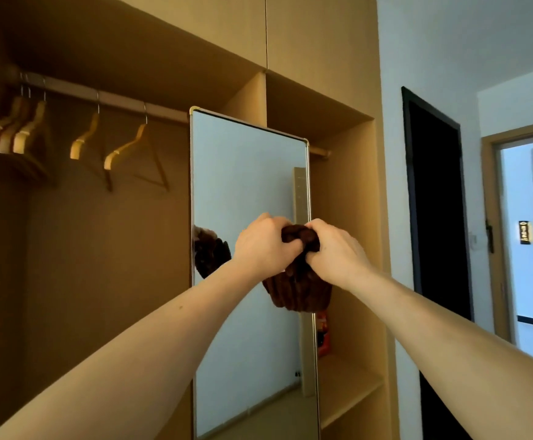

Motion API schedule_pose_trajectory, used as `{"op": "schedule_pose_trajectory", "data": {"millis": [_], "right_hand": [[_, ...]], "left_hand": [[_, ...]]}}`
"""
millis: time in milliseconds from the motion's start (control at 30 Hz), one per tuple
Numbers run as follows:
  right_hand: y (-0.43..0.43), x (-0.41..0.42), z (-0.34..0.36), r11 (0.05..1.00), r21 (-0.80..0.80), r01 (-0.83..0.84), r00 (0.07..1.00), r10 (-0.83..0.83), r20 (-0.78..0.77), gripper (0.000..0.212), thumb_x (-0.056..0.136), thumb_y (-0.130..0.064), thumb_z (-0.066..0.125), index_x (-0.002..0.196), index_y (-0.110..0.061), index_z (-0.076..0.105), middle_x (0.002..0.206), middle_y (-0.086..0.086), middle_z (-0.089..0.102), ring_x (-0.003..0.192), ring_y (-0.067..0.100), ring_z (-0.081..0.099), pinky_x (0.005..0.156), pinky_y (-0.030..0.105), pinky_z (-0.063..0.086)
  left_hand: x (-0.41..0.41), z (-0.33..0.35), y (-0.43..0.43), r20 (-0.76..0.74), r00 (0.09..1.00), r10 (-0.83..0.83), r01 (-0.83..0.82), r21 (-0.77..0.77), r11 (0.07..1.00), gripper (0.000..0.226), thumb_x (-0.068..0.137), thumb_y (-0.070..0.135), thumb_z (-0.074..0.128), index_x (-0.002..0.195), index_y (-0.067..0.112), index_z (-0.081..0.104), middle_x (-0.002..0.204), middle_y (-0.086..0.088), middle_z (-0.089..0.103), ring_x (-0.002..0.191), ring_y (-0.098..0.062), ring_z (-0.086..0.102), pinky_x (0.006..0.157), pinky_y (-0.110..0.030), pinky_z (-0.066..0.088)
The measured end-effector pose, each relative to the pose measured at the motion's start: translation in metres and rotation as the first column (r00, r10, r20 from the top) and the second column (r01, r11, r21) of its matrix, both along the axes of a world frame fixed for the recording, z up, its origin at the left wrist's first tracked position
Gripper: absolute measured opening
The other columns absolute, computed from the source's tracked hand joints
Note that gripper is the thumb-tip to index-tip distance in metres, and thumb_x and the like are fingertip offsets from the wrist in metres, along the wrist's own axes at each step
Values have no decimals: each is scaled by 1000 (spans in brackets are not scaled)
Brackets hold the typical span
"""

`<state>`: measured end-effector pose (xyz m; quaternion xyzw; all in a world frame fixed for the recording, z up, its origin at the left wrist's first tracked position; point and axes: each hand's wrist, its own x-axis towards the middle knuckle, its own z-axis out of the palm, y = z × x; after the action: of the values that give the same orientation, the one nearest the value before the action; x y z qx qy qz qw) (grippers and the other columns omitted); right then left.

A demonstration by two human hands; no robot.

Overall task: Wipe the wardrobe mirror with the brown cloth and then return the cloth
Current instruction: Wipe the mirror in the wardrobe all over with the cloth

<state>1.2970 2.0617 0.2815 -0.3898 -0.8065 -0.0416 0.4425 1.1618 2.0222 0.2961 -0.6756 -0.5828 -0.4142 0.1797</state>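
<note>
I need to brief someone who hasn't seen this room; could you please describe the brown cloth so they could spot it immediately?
Find the tall gold-framed mirror in the open wardrobe. In front of its right edge, the left hand and right hand bunch the brown cloth, the only dark, ribbed fabric there.

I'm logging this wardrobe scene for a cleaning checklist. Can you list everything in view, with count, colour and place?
Tall gold-framed wardrobe mirror: one, silver glass, centre of the wardrobe.
Bunched brown cloth: one, dark brown, held in front of the mirror's right edge.
Wooden clothes hangers: five, pale wood, on the rail at upper left.
Hanging rail: one, pale, across the wardrobe's open bay.
Orange packet: one, on the shelf behind the mirror's right edge; details unclear.
Dark doorway: one, black, right wall.
Left hand: one, gripping the cloth.
Right hand: one, gripping the cloth.
</note>
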Motion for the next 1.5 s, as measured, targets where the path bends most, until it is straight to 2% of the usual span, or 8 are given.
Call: {"op": "schedule_pose_trajectory", "data": {"millis": [267,467,667,800,900,1067,1167,1500], "right_hand": [[84,7,18,939,-87,-334,908,295,-297,19,85,-23,61,104,-23,58,94,-1,63,87,21,62,75,40,54],[153,24,36,683,-78,-726,585,555,-591,16,84,-22,68,97,-29,62,94,-8,68,86,7,64,68,21,51],[205,19,55,449,-67,-891,364,618,-697,12,85,-20,67,93,-28,67,83,-11,73,78,6,69,59,16,52],[225,14,48,530,-169,-831,529,660,-534,22,84,-29,68,102,-31,55,98,-13,65,92,7,63,65,17,52],[232,22,49,726,-194,-660,749,616,-244,72,82,-32,69,141,-30,27,133,-3,49,118,22,52,92,36,49],[215,40,60,718,45,-695,717,687,118,80,84,-24,59,149,-30,12,155,-7,16,143,18,15,112,40,23],[193,38,61,794,229,-564,811,480,334,95,74,-54,54,149,-27,1,158,-7,-2,144,12,-5,117,43,5],[173,-5,28,812,373,-449,892,435,126,114,65,-78,49,150,-21,-2,159,-3,-1,144,12,-9,117,46,-4]], "left_hand": [[-4,15,49,108,982,-154,159,-40,986,63,72,59,72,127,37,51,121,7,48,121,-11,40,103,-36,40],[-2,29,102,526,823,-214,281,-49,958,95,52,73,72,136,40,43,130,8,56,114,-8,57,98,-31,47],[16,32,148,798,565,-208,292,42,956,46,69,52,74,98,17,70,95,-5,75,86,-20,72,70,-31,57],[24,36,158,743,659,-114,39,118,992,16,81,28,72,90,15,70,91,-11,74,81,-23,71,74,-36,59],[27,43,151,686,727,17,-75,54,996,23,80,33,73,96,16,69,93,-7,73,85,-21,71,81,-37,57],[28,61,136,630,766,131,-152,-21,988,31,81,36,73,98,10,69,94,-10,73,84,-23,71,81,-40,58],[29,70,129,586,778,228,-225,-78,971,35,81,38,72,96,7,69,94,-12,72,85,-25,70,81,-40,58],[29,85,138,870,492,28,-115,33,993,43,93,39,55,114,2,61,108,-16,67,94,-29,65,86,-39,53]]}}
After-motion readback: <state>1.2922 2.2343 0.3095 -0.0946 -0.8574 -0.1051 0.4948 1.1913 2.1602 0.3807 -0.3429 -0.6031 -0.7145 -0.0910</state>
